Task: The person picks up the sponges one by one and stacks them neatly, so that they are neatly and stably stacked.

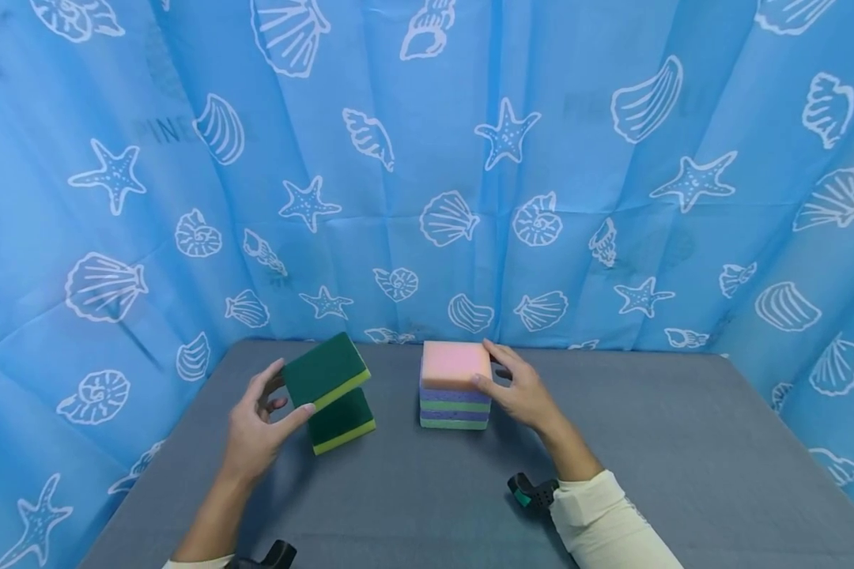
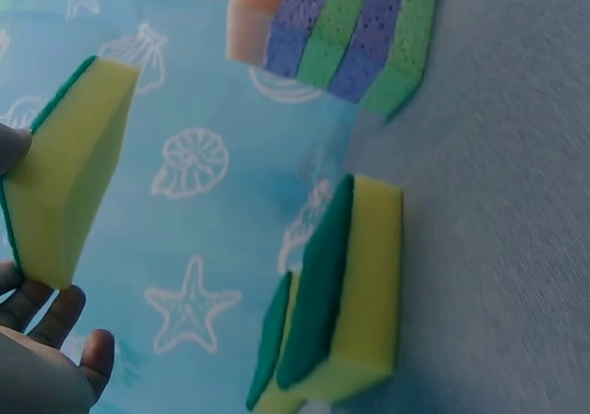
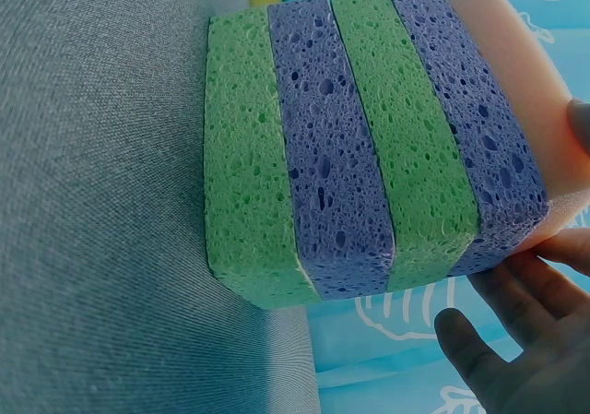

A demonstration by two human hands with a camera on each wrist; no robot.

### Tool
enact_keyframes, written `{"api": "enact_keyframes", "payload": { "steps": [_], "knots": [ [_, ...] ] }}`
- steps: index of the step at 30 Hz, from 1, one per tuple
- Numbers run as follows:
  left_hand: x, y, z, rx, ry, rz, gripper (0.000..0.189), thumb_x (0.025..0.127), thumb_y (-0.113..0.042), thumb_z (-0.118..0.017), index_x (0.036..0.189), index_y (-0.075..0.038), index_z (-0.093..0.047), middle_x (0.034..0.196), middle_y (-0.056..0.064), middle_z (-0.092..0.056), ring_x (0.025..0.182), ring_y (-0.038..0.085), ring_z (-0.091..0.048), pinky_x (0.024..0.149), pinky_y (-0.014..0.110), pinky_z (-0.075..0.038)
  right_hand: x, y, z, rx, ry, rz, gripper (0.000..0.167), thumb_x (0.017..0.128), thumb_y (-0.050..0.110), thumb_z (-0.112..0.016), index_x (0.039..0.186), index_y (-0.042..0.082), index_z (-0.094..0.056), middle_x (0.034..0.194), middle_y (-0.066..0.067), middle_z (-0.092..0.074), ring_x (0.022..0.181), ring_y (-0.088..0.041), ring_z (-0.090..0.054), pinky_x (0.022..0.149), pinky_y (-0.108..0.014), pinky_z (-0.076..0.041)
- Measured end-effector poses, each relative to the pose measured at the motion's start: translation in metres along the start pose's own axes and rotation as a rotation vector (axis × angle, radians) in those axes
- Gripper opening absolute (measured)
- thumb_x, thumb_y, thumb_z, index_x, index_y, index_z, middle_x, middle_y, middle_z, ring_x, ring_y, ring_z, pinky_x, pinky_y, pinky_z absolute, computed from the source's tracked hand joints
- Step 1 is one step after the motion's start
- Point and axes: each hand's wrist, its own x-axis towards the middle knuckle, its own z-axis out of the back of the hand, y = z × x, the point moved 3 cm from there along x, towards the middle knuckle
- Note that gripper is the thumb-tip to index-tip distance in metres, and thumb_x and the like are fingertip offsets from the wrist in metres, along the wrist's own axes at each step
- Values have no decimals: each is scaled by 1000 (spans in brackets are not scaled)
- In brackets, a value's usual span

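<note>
My left hand (image 1: 256, 431) holds a green and yellow scouring sponge (image 1: 325, 367) by its edges, tilted, thumb at the near side. Below it another scouring sponge (image 1: 341, 423) lies on the table, green side up. Part of a further scouring sponge (image 2: 269, 345) shows beside the lower one in the left wrist view; how they touch is hidden. To the right, my right hand (image 1: 523, 387) grips the right side of a peach-pink sponge (image 1: 455, 365) between thumb and fingers. That sponge sits on top of a stack of alternating purple and green sponges (image 3: 341, 147), squarely lined up.
A grey cloth-covered table (image 1: 413, 506) carries both groups of sponges, with a gap between them. Behind and along the sides hangs a blue curtain (image 1: 427, 158) with white shells and starfish. Black wrist devices (image 1: 534, 491) sit near both wrists.
</note>
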Motion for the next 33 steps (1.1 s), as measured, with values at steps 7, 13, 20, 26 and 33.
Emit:
{"api": "enact_keyframes", "payload": {
  "steps": [7,13,20,26,33],
  "knots": [
    [15,-11,-17,-36,58,4,73,87,-10,-73,149,-10,-35,141,12,-40,122,24,-41,86,17,-40,1,1,-1,3,0,7,67,91,20,-69,145,-4,-38,142,-20,-44,126,-35,-44,92,-55,-43],
    [27,-16,-34,-39,98,-34,71,88,-12,-73,148,-8,-37,142,12,-39,125,27,-39,95,40,-41,1,0,-1,-2,-4,-8,67,91,21,-69,145,-3,-39,141,-19,-45,126,-35,-45,92,-55,-43],
    [36,-19,-49,-67,132,-63,72,86,-12,-74,148,-8,-37,143,11,-39,126,26,-40,96,39,-41,0,0,-2,1,-5,-8,67,91,22,-69,145,-2,-39,142,-19,-44,126,-34,-44,92,-56,-43],
    [44,-19,-63,-109,169,-52,73,86,-14,-75,148,-9,-37,144,11,-37,127,27,-39,97,50,-39,0,0,-2,4,2,-6,67,91,21,-68,145,-4,-38,142,-20,-44,126,-35,-44,92,-57,-42],
    [53,-24,-84,-165,232,-33,73,86,-15,-74,148,-10,-36,144,13,-37,124,31,-40,97,52,-36,-1,-1,-1,2,1,-8,68,91,22,-68,145,-4,-38,142,-20,-44,127,-35,-43,92,-58,-42]
  ]
}}
